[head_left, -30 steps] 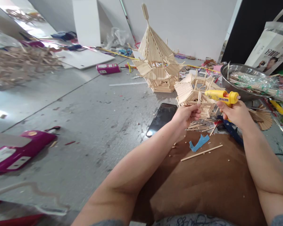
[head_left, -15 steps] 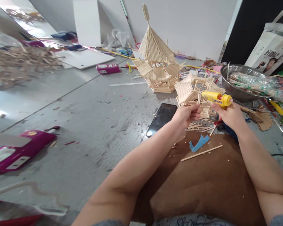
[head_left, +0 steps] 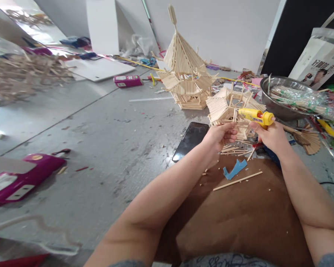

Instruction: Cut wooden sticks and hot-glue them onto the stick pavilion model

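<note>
My right hand [head_left: 271, 135] is wrapped round a yellow hot glue gun [head_left: 252, 114], its nozzle end pointing left over a small stick-built model [head_left: 219, 107]. The left hand [head_left: 221, 135] is closed in a pinch at the near side of that model, with a short wooden stick [head_left: 235, 115] rising from the fingertips. Both hands partly cover the model's lower part. Behind it stands a taller tower of wooden sticks [head_left: 187, 83] with a pointed roof. Loose sticks [head_left: 233, 150] lie just below my hands.
A black phone [head_left: 191, 141] lies left of my hands. A brown sheet [head_left: 239, 218] in front of me carries blue scraps [head_left: 235, 169] and a single stick [head_left: 238, 181]. At right is a metal bowl [head_left: 267, 97] of wrapped sticks. Purple power strips [head_left: 30, 174] lie leftward.
</note>
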A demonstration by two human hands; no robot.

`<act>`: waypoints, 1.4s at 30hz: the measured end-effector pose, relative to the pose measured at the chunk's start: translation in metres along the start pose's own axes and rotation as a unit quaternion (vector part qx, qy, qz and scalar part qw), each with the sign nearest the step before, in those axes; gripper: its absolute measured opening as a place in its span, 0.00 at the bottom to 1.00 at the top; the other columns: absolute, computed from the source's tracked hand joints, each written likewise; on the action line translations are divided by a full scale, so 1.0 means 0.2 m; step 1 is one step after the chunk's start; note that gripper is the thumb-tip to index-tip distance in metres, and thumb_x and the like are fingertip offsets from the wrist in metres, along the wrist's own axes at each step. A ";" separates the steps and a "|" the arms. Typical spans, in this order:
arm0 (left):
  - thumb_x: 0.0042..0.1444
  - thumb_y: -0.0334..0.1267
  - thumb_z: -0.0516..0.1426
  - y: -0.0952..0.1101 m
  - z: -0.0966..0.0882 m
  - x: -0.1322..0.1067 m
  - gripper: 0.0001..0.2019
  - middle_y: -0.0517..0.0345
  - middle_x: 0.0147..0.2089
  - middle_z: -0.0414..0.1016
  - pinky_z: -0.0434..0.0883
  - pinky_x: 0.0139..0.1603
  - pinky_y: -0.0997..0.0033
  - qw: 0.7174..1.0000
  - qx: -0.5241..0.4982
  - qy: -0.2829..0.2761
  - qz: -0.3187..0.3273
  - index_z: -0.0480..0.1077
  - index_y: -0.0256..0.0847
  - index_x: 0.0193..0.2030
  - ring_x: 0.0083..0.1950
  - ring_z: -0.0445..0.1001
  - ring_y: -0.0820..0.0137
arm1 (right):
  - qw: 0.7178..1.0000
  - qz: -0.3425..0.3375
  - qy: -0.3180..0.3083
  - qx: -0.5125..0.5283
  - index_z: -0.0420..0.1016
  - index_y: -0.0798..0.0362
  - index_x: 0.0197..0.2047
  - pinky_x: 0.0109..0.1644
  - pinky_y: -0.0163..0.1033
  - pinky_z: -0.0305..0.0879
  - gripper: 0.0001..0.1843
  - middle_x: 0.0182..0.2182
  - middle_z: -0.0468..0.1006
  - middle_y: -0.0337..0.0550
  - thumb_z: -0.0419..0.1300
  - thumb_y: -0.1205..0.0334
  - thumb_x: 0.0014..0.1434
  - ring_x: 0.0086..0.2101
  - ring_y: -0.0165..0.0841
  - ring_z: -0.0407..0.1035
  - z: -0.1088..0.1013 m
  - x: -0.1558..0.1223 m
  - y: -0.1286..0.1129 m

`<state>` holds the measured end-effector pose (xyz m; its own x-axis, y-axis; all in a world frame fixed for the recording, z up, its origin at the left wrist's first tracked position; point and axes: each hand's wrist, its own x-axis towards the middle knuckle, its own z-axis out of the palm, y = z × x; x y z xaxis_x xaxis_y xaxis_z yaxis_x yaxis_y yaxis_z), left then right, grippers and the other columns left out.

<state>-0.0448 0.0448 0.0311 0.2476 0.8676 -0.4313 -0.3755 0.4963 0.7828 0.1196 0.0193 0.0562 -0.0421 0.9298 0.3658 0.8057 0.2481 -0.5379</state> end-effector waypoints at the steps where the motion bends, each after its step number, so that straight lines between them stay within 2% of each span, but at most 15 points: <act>1: 0.53 0.33 0.53 0.00 0.00 -0.01 0.09 0.58 0.16 0.70 0.63 0.15 0.79 1.000 -0.003 0.003 -0.006 0.65 0.33 0.24 0.14 0.66 0.77 | 1.000 0.005 -0.003 0.003 0.67 0.53 0.17 0.26 0.37 0.59 0.27 0.14 0.69 0.44 0.50 0.38 0.49 0.23 0.36 0.68 0.00 0.00 0.00; 6: 0.55 0.36 0.51 0.01 0.00 -0.02 0.11 0.53 0.20 0.73 0.65 0.16 0.78 1.000 -0.005 -0.012 -0.021 0.65 0.32 0.26 0.15 0.69 0.75 | 1.000 0.017 -0.010 0.004 0.64 0.53 0.16 0.26 0.38 0.59 0.27 0.14 0.68 0.44 0.50 0.38 0.49 0.22 0.35 0.67 -0.01 0.00 0.01; 17: 0.58 0.34 0.49 0.00 0.01 0.00 0.14 0.54 0.19 0.73 0.65 0.16 0.81 0.998 -0.022 -0.030 -0.051 0.68 0.29 0.26 0.16 0.69 0.77 | 1.000 0.013 -0.011 0.016 0.64 0.52 0.16 0.26 0.37 0.58 0.28 0.13 0.66 0.42 0.48 0.35 0.48 0.22 0.34 0.66 -0.01 0.00 0.00; 32: 0.58 0.34 0.48 -0.01 0.01 0.00 0.14 0.54 0.19 0.73 0.65 0.16 0.80 0.998 -0.023 -0.038 -0.041 0.68 0.29 0.27 0.16 0.70 0.76 | 1.000 0.005 -0.017 0.010 0.69 0.54 0.19 0.25 0.36 0.58 0.28 0.12 0.67 0.42 0.48 0.36 0.49 0.21 0.33 0.66 0.00 0.00 0.01; 42: 0.58 0.35 0.48 0.00 0.01 0.00 0.14 0.53 0.19 0.73 0.66 0.16 0.79 0.998 -0.019 -0.036 -0.043 0.68 0.29 0.26 0.16 0.70 0.76 | 0.999 0.030 -0.022 0.014 0.67 0.53 0.19 0.26 0.37 0.58 0.28 0.12 0.66 0.41 0.48 0.36 0.48 0.20 0.33 0.65 0.00 -0.01 0.01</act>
<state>-0.0440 0.0441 0.0324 0.3439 0.8179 -0.4612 -0.3839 0.5707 0.7259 0.1211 0.0186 0.0552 -0.0200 0.9540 0.2991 0.7909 0.1981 -0.5789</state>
